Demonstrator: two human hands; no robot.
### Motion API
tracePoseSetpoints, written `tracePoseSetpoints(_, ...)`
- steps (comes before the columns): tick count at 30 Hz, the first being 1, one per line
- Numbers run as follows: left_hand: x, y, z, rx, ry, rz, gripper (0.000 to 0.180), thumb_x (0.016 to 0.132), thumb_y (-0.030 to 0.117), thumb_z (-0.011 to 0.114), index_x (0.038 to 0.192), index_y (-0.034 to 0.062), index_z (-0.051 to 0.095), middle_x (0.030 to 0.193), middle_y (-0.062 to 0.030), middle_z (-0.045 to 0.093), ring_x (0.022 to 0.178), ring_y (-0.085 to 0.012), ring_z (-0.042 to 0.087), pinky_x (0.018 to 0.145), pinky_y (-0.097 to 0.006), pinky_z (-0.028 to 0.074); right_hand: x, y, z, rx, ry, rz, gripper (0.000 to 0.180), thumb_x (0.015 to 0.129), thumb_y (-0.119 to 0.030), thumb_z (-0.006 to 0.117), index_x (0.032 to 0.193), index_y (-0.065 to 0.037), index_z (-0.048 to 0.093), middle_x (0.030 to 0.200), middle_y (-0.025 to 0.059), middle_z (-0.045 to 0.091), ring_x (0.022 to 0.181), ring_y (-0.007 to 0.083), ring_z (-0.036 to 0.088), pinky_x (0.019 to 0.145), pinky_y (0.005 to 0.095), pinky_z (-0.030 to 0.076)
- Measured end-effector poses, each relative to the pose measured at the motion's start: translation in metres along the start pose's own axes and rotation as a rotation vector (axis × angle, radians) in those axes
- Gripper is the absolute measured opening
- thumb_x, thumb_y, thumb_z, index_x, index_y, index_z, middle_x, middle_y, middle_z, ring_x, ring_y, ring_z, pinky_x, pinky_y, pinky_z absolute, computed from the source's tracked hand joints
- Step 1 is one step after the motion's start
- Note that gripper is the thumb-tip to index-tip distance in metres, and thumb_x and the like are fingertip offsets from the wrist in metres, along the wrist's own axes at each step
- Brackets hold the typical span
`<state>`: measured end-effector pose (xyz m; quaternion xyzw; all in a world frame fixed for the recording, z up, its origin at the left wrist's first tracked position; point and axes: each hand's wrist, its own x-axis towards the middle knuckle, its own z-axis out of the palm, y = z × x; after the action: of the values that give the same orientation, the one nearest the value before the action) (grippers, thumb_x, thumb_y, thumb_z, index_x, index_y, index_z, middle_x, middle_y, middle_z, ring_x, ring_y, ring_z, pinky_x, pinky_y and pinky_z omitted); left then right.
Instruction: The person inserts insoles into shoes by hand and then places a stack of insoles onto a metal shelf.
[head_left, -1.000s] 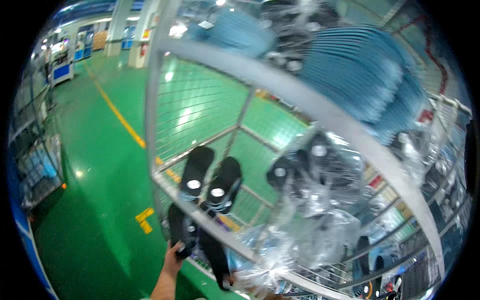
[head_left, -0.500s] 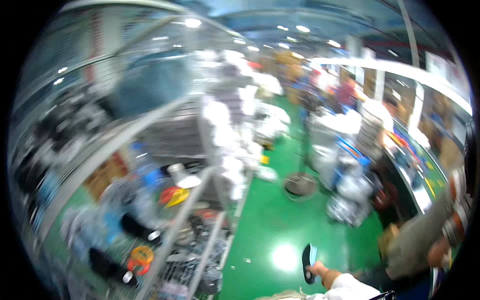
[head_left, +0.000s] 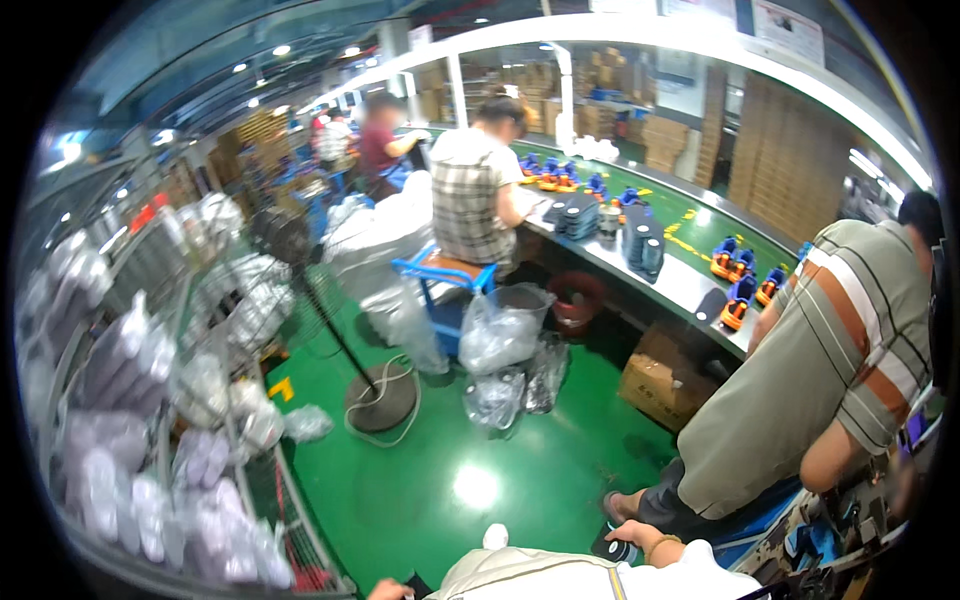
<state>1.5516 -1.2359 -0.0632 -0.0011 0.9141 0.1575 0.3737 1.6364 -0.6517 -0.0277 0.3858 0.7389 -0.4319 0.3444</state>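
At the lower edge, over the green floor (head_left: 440,470), the right hand (head_left: 640,537) curls shut around a black part (head_left: 612,549), whose end pokes out left of the fingers; its long axis is hidden. The left hand (head_left: 385,591) barely shows, grip unclear.

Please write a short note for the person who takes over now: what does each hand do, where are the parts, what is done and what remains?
Right hand: closed around a small dark part, low beside the person's white top.
Left hand: only a sliver shows at the lower edge, so its grip cannot be told.
Bagged parts fill the wire rack on the left.
Done: one part is in hand.
Left: it is not yet set down anywhere.
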Motion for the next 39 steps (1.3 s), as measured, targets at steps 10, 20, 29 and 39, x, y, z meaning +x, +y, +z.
tracePoseSetpoints(10,0.145,0.619,-0.308,-0.271,-0.166,1.154,0.046,0.077,0.032,0.064,0.110,0.0027,0.051,0.095,-0.0073,0.058,0.087,-0.0141,0.054,0.078,-0.028,0.043,-0.067,-0.133,-0.225,1.340,0.461,-0.709,0.004,0.078,-0.012,0.060,0.076,-0.009,0.057,0.077,-0.0008,0.057,0.076,0.0096,0.054,0.068,0.0252,0.043)
tracePoseSetpoints(20,0.269,1.079,-0.149,-1.263,-0.927,0.648,0.042,0.084,0.023,0.060,0.120,0.0123,0.041,0.109,-0.0018,0.051,0.100,-0.0129,0.049,0.086,-0.032,0.040,0.122,-0.223,-0.575,1.770,0.805,-1.278,0.048,0.083,-0.010,0.053,0.128,-0.009,0.036,0.123,0.0032,0.046,0.113,0.0198,0.042,0.101,0.0342,0.027)
tracePoseSetpoints(29,0.358,1.118,-0.116,-0.262,-0.923,0.316,0.052,0.089,0.040,0.045,0.129,0.0120,0.027,0.127,-0.0083,0.040,0.109,-0.0245,0.044,0.081,-0.042,0.042,0.269,-0.200,-0.592,1.249,1.194,-0.231,0.039,0.087,-0.026,0.052,0.108,0.007,0.050,0.093,0.0128,0.059,0.086,0.0166,0.053,0.077,0.0286,0.041)
tracePoseSetpoints(39,0.355,1.215,-0.337,0.554,-1.666,1.081,0.053,0.092,0.033,0.042,0.134,0.0032,0.029,0.129,-0.0146,0.042,0.120,-0.0241,0.039,0.099,-0.031,0.031,0.242,-0.180,-0.613,1.162,1.483,-0.025,0.045,0.082,-0.011,0.059,0.121,0.006,0.044,0.114,0.0114,0.054,0.102,0.0165,0.051,0.090,0.0272,0.037)
